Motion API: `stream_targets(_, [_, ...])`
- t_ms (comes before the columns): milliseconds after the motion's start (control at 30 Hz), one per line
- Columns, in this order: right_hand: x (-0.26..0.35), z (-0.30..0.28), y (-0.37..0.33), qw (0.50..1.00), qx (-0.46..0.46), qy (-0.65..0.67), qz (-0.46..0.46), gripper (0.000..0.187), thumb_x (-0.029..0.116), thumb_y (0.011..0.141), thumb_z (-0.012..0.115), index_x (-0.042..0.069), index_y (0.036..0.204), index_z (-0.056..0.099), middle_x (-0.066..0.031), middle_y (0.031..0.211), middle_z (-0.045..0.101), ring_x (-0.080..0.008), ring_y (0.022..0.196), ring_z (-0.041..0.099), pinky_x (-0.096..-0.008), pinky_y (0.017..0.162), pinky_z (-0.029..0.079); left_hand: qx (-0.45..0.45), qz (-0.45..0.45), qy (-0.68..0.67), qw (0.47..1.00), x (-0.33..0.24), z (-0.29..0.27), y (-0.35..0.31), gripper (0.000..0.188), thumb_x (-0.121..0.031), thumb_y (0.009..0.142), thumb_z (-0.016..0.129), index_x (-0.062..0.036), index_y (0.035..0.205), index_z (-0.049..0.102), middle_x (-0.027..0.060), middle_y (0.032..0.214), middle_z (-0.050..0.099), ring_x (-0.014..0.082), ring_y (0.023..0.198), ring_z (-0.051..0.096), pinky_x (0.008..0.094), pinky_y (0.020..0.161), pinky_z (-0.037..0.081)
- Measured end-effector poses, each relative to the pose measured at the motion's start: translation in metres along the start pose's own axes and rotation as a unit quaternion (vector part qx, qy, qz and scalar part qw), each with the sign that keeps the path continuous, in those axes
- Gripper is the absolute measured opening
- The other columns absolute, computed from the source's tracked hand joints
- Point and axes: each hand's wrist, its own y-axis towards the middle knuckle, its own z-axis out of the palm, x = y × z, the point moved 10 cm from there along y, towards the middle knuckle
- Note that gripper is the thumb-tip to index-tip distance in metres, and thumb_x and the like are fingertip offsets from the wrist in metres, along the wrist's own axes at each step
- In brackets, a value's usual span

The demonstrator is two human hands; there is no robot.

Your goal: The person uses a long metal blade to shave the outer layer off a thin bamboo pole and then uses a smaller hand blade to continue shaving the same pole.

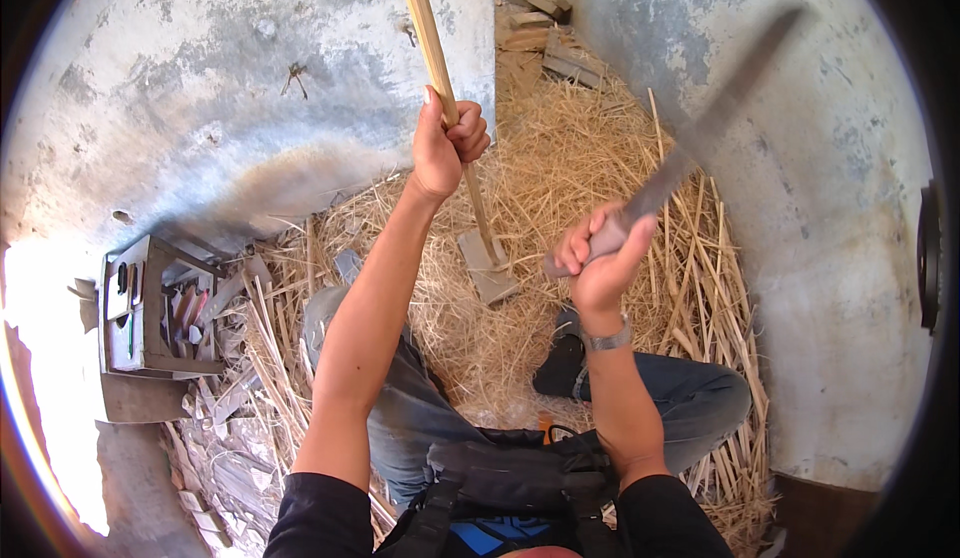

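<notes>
My left hand (447, 148) is wrapped round a long pale wooden or bamboo stick (426, 33), held nearly upright in front of me. The stick's lower end meets a small flat block (490, 280) on the floor between my legs. In my right hand (608, 266) is the handle of a machete (715, 123). Its long dark blade points up and away to the right, blurred by motion and apart from the stick. A metal watch or bracelet (607, 336) circles my right wrist.
Pale shavings (570, 138) cover the floor, with long thin strips (705, 288) along the right wall. Scrap wood or brick pieces (545, 23) lie in the far corner. A small wooden stand (150, 303) is at left. Worn walls (820, 238) close in both sides.
</notes>
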Motion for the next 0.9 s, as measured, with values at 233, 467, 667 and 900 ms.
stream_targets(233, [-0.186, -0.164, -0.190, 0.798, -0.021, -0.264, 0.540, 0.067, 0.073, 0.096, 0.043, 0.010, 0.074, 0.050, -0.0012, 0.052, 0.045, -0.0146, 0.039, 0.045, -0.0294, 0.040, 0.038, 0.039, -0.004, -0.014, 0.999, 0.000, 0.003, 0.002, 0.070, -0.078, 0.097, 0.025, -0.0187, 0.059, 0.022, -0.0074, 0.053, 0.018, 0.0083, 0.047, 0.014, 0.0281, 0.045, 0.013])
stream_targets(467, [-0.084, -0.052, -0.069, 0.923, -0.027, -0.174, 0.343, 0.064, 0.068, 0.100, 0.039, 0.009, 0.077, 0.048, 0.0005, 0.051, 0.041, -0.0129, 0.037, 0.041, -0.0320, 0.039, 0.039, 0.028, -0.006, -0.003, 1.000, -0.004, 0.001, -0.005, 0.070, -0.077, 0.097, 0.027, -0.0181, 0.060, 0.023, -0.0071, 0.053, 0.018, 0.0089, 0.047, 0.014, 0.0284, 0.045, 0.012])
stream_targets(667, [-0.054, -0.034, -0.069, 0.999, -0.027, -0.033, 0.029, 0.057, 0.062, 0.102, 0.039, 0.010, 0.081, 0.047, -0.0007, 0.051, 0.042, -0.0125, 0.043, 0.044, -0.0317, 0.044, 0.038, 0.027, 0.004, 0.029, 0.999, -0.005, 0.009, -0.006, 0.069, -0.079, 0.095, 0.024, -0.0191, 0.060, 0.022, -0.0074, 0.054, 0.018, 0.0078, 0.048, 0.013, 0.0274, 0.045, 0.013])
stream_targets(900, [-0.188, -0.131, -0.215, 0.753, -0.094, -0.122, 0.640, 0.062, 0.072, 0.094, 0.047, 0.014, 0.074, 0.045, 0.0055, 0.053, 0.037, -0.0112, 0.039, 0.035, -0.0281, 0.040, 0.033, 0.008, 0.027, 0.020, 0.999, -0.007, 0.000, -0.013, 0.070, -0.078, 0.095, 0.028, -0.0187, 0.059, 0.022, -0.0069, 0.053, 0.018, 0.0081, 0.047, 0.014, 0.0275, 0.044, 0.013])
